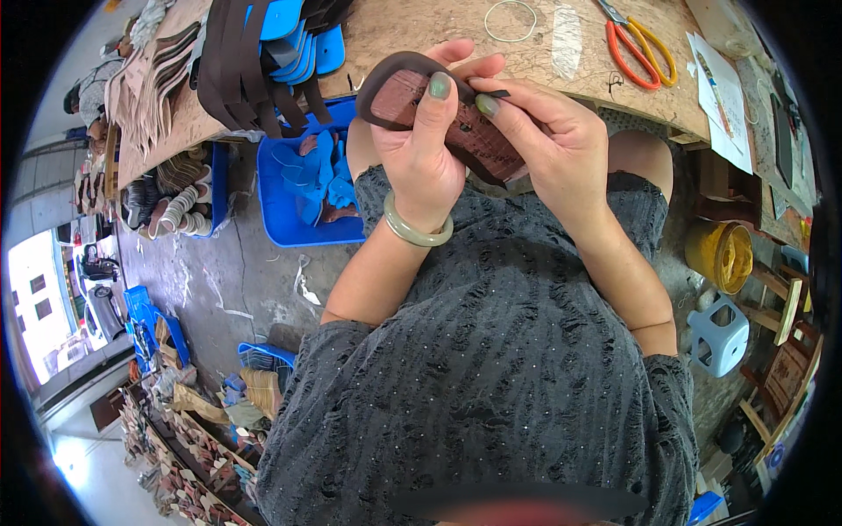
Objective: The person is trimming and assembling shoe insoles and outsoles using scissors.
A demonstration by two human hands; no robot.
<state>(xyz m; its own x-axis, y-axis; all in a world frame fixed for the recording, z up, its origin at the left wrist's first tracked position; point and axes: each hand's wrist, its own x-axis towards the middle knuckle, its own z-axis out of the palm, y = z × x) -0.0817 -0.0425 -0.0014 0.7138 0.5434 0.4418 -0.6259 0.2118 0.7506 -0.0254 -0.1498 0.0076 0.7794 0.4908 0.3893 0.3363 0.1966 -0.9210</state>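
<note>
Just above my lap, I hold a reddish-brown, textured insole (392,99) whose rim is bordered by a dark brown strip (405,60). My left hand (425,149) grips the insole near its rounded end, thumb flat on its face and fingers behind. Thumb and forefinger of my right hand (557,145) pinch a short dark end of the strip at the insole's upper edge. The far end of the insole slants down below my right hand, partly covered by it. A pale bangle (417,230) circles my left wrist.
Dark strips (237,66) and blue insoles (329,51) lie on the wooden bench (417,24), near beige pieces (153,83). Scissors (636,54) rest at right. Below left stands a blue bin (272,210) of blue pieces; a stool (721,333) and yellow bucket (709,254) stand right.
</note>
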